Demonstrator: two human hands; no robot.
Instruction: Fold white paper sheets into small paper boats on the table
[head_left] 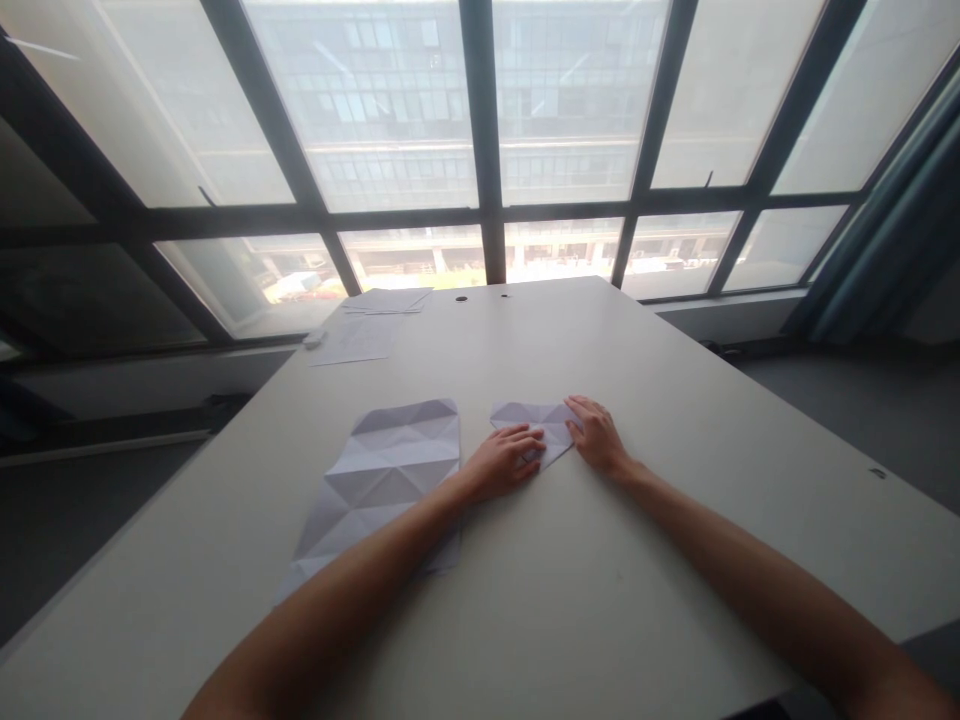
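Observation:
A small folded sheet of white paper, pointed toward me, lies on the white table. My left hand rests on its left part, fingers stretched out and lying flat over it. At the paper's right corner, my right hand has its thumb and fingers closed around the edge. Both hands cover part of the folds. To the left lies a larger creased sheet, opened out with a grid of diagonal and cross folds. My left forearm passes over its lower right part and hides some of it.
Several flat white sheets lie at the table's far left, with a small pale object beside them. Two small dark spots, one a round hole, mark the far end of the table. Large windows stand beyond; a blue curtain hangs right.

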